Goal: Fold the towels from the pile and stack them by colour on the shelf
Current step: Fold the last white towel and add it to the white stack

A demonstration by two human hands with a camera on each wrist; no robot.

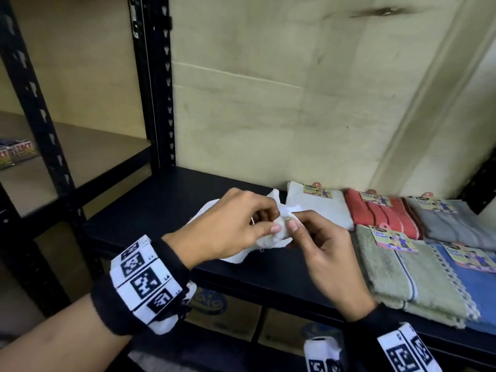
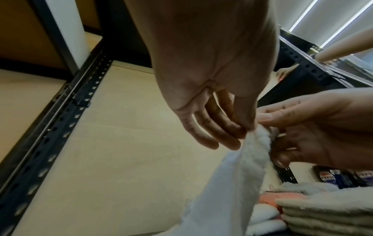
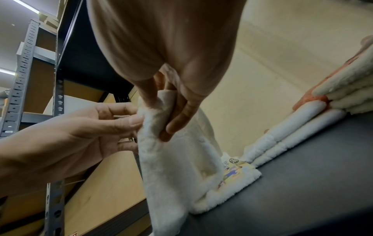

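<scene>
Pale plaster wall [image 1: 268,103] stands behind a black metal shelf [image 1: 150,210] with slotted uprights. On it, toward the right, folded towels already lie by colour: a white stack [image 1: 319,208] at the far side, an orange-red towel [image 1: 381,213] next to it, a grey one [image 1: 453,221] further right, and nearer a green towel [image 1: 408,280] beside a blue one [image 1: 480,291]. Several carry a printed paper label.

Just left of the white stack, a white towel [image 1: 271,237] hangs bunched between the two hands, its lower end resting on the shelf. The left hand [image 1: 230,226] pinches one part of the upper edge between thumb and fingers; the right hand [image 1: 324,251] pinches the edge close beside it, so both grips are closed on the same cloth. In the right wrist view a label lies on the part that rests on the shelf.

The step in hand seems to be finding the corners. To do it well, each grip should probably slide outward along the hem until the edge is straight, and only then should the cloth be folded in halves to match the stack beside it.

The cloth is soft terry, thick and fluffy, and it droops at once where nothing supports it. The folded towels show rounded, padded edges, while the shelf is hard, flat and matt.
</scene>
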